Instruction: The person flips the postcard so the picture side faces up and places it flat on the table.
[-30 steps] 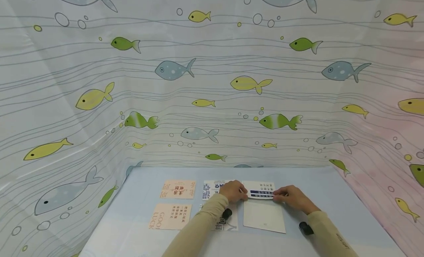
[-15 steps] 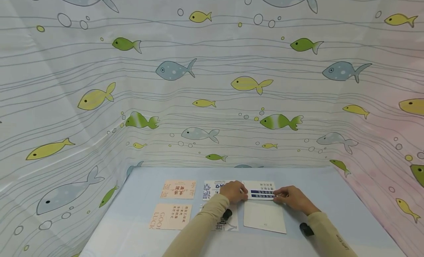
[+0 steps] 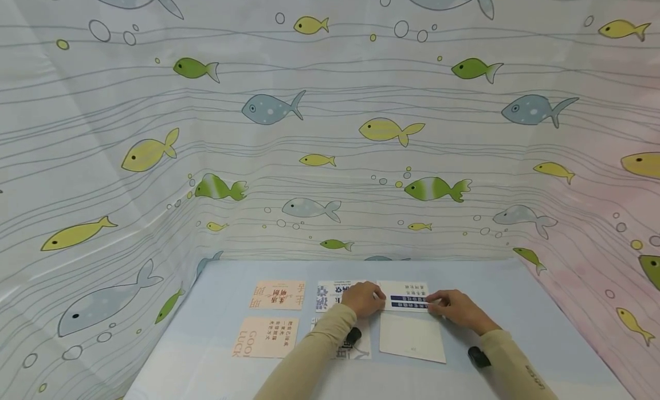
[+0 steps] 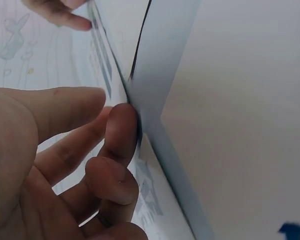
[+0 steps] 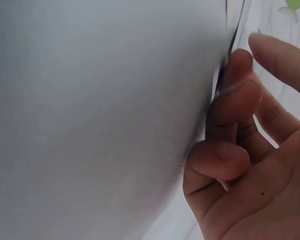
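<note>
A white card with two dark blue bands lies flat at the back, right of centre. At its left edge is my left hand; the left wrist view shows that hand's thumb apart from the bent fingers, which touch the surface by the card's side. My right hand rests fingertips at the card's right edge. Its thumb stands off from the fingers in the right wrist view, with no card between them. Just in front lies a blank off-white card.
Left of my hands lie two peach cards, one at the back and one nearer. A blue-patterned card and a grey-lettered card are partly hidden by my left arm. Fish-print sheeting walls the table.
The banded card's near edge was slightly bowed up between my hands and now lies flat. My right fingers have shifted slightly right, and their hold has loosened.
</note>
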`<state>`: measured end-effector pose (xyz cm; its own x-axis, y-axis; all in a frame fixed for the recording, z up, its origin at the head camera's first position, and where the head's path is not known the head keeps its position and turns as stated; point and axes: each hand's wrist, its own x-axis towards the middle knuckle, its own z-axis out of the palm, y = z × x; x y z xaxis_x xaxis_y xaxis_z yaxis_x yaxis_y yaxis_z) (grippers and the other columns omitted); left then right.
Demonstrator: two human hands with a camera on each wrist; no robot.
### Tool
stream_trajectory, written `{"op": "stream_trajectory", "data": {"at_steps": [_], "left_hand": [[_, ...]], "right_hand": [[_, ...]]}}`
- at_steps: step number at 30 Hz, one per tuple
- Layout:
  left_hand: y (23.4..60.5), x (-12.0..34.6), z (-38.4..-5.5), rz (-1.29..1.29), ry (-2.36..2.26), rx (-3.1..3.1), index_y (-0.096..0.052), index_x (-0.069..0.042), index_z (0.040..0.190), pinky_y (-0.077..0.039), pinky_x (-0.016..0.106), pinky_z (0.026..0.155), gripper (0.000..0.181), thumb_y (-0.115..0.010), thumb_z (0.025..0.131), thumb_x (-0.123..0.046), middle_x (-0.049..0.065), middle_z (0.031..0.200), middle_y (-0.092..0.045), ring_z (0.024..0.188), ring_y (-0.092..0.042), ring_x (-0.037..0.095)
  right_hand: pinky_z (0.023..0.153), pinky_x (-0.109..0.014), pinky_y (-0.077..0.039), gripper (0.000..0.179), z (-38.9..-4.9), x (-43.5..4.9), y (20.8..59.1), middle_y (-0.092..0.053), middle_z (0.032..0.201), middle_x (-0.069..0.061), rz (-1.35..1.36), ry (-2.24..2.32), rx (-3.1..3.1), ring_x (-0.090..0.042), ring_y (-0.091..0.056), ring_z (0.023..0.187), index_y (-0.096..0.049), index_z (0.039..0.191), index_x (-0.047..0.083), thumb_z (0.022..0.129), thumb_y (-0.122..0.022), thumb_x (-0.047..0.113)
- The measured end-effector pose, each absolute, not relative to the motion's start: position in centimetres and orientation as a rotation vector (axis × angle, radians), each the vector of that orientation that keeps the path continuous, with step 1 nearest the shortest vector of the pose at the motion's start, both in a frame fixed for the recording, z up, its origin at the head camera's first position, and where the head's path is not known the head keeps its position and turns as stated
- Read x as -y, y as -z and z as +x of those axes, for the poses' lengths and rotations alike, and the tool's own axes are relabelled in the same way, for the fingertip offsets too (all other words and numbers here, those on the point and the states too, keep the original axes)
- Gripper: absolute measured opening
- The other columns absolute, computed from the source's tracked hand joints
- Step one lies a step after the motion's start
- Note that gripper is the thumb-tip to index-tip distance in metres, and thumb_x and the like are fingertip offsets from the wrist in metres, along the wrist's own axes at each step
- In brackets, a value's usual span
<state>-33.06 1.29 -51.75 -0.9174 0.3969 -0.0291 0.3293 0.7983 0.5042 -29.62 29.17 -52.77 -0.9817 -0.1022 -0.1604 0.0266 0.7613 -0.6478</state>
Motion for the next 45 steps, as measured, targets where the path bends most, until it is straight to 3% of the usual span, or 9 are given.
{"op": "stream_trajectory", "data": {"at_steps": [2,8,15,24,34,45], "left_hand": [[51.7,-1.2,-33.0,0.585,-0.764,-2.868,-0.080,-0.026,0.101,-0.051,0.032,0.074,0.013,-0.073,0.091,-0.030,-0.001,0.115,-0.074,0.095,-0.068,0.018],[52.1,-0.9,-32.9,0.592,-0.832,-2.879,-0.079,-0.024,0.105,-0.048,0.029,0.064,0.017,-0.072,0.091,-0.031,-0.005,0.095,-0.074,0.075,-0.063,0.010],[51.4,0.1,-31.1,0.665,-0.799,-2.848,-0.078,-0.020,0.104,-0.044,0.026,0.062,0.027,-0.083,0.082,-0.035,-0.012,0.078,-0.066,0.067,-0.055,0.004],[51.4,-0.2,-29.1,0.745,-0.530,-2.949,-0.080,-0.019,0.097,-0.044,0.027,0.061,0.046,-0.090,0.067,-0.052,-0.009,0.089,-0.072,0.070,-0.058,0.008],[51.2,-0.7,-28.1,0.794,-0.256,-3.027,-0.075,-0.020,0.093,-0.044,0.032,0.058,0.047,-0.086,0.068,-0.058,-0.005,0.077,-0.061,0.065,-0.054,0.012],[51.3,-0.8,-27.9,0.727,-0.354,-2.962,-0.069,-0.019,0.096,-0.043,0.030,0.058,0.051,-0.088,0.068,-0.057,-0.005,0.076,-0.056,0.063,-0.052,0.013]], "right_hand": [[0.065,-0.034,-0.043,0.030,-29.6,-29.2,52.7,-0.059,0.086,-0.003,-0.095,1.019,-2.776,-0.020,-0.051,0.078,-0.072,0.118,0.008,0.092,-0.076,0.022],[0.067,-0.034,-0.045,0.032,-29.5,-29.3,52.4,-0.061,0.090,-0.002,-0.083,0.993,-2.793,-0.019,-0.053,0.080,-0.070,0.121,0.009,0.093,-0.074,0.024],[0.067,-0.035,-0.049,0.039,-28.7,-29.7,51.3,-0.065,0.095,-0.002,-0.058,1.021,-2.769,-0.019,-0.057,0.081,-0.067,0.126,0.007,0.094,-0.073,0.030],[0.069,-0.035,-0.049,0.044,-26.9,-29.9,51.0,-0.062,0.097,-0.001,-0.082,0.992,-2.698,-0.019,-0.057,0.082,-0.066,0.124,0.010,0.089,-0.078,0.034],[0.073,-0.036,-0.045,0.077,-25.1,-29.5,51.5,-0.056,0.101,-0.002,-0.116,0.884,-2.683,-0.019,-0.051,0.085,-0.060,0.134,0.006,0.072,-0.092,0.037],[0.076,-0.038,-0.045,0.067,-24.6,-29.0,51.9,-0.054,0.101,-0.003,-0.048,0.891,-2.720,-0.020,-0.049,0.086,-0.065,0.121,0.011,0.064,-0.097,0.027]]}}
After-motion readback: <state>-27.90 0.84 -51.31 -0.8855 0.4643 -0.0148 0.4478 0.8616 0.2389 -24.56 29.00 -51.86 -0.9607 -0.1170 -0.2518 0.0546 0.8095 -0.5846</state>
